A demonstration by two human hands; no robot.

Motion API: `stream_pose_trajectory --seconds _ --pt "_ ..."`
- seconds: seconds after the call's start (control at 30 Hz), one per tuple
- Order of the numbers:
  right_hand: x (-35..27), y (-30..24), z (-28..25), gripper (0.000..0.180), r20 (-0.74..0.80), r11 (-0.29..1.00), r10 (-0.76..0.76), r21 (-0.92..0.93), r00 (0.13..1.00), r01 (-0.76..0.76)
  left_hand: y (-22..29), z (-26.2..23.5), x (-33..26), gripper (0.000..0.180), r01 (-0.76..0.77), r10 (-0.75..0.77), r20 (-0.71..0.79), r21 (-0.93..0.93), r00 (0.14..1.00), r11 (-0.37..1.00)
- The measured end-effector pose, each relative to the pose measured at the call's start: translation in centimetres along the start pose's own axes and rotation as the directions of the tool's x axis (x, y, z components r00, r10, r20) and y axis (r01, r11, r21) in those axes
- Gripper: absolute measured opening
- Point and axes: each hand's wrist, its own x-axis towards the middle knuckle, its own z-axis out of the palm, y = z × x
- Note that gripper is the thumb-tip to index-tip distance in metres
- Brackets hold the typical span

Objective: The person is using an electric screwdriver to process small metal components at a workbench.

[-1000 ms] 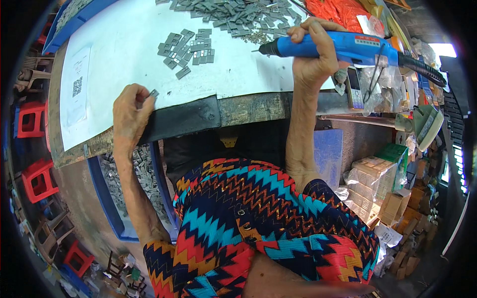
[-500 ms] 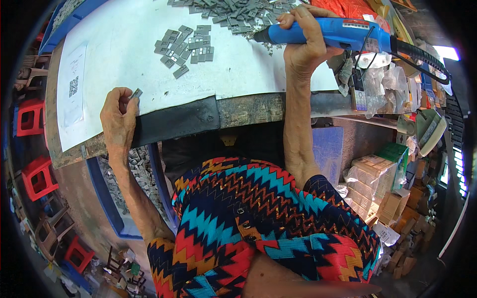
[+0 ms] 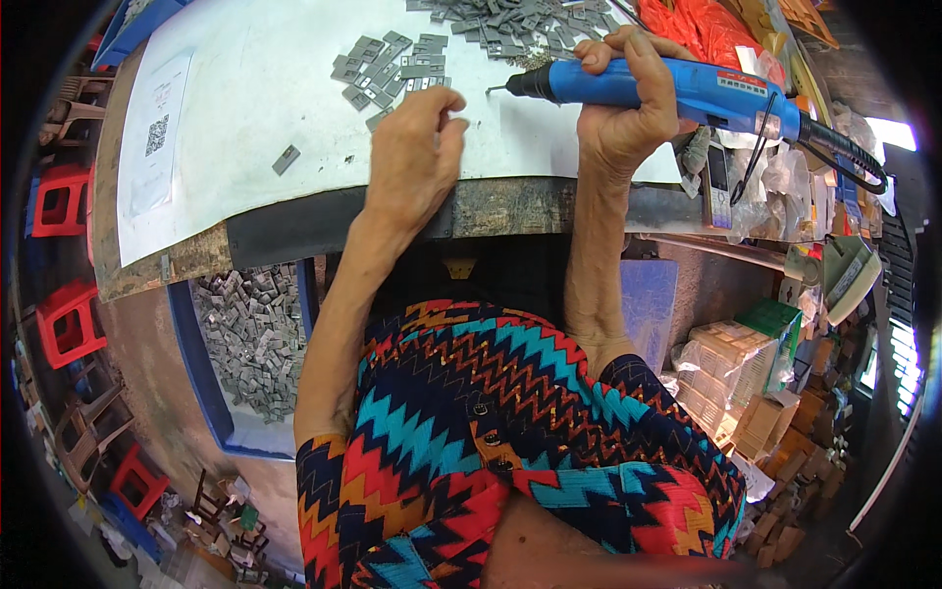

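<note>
Right grip [image 3: 631, 110] is grasping blue driver [image 3: 721, 96]
Past tabletop's [image 3: 512, 206] near edge, left grip [image 3: 414, 149] is curling beside gray pieces [image 3: 386, 73], contents unclear.

Our bare left forearm [image 3: 343, 324] slants up from eight o'clock, ending in our left hand [image 3: 417, 147] between eleven and twelve. We show its back, fingers curled, with thumb [image 3: 452, 135] and forefinger [image 3: 444, 100] bent toward three o'clock and slightly apart. Our right forearm [image 3: 595, 265] rises almost straight from four o'clock to one, where our right hand [image 3: 628, 103] grips, palm facing us, thumb pointing to twelve, fingertips [image 3: 594, 56] hooked over toward us.
</note>
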Motion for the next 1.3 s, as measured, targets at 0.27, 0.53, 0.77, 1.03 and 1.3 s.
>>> stream_pose_trajectory --seconds 0.27,0.53,0.77,1.03,1.3 --pt "-0.2 -0.9 0.6 0.02 -0.058 0.999 -0.014 -0.039 0.998 0.012 -0.3 3.6 1.9 0.02 -0.112 0.139 -0.105 0.232 0.985 0.966" --pt "-0.3 -1.6 0.7 0.027 -0.089 1.0 -0.01 -0.008 0.996 0.009 -0.3 3.8 2.6 0.017 -0.062 0.067 -0.019 0.201 0.998 0.978" --pt "-0.3 -1.6 0.1 0.028 -0.076 1.0 -0.012 -0.012 0.997 0.011 -0.6 4.0 2.6 0.015 -0.093 0.097 -0.014 0.182 0.995 0.979" --pt "-0.4 -1.9 0.0 0.027 -0.079 1.0 -0.027 -0.012 0.997 0.027 -0.8 3.9 2.5 0.015 -0.109 0.111 -0.005 0.139 0.994 0.984" --pt "-0.4 -2.0 0.0 0.02 -0.076 0.999 -0.044 -0.024 0.996 0.042 -0.9 4.0 2.5 0.014 -0.135 0.137 -0.014 0.108 0.99 0.985"
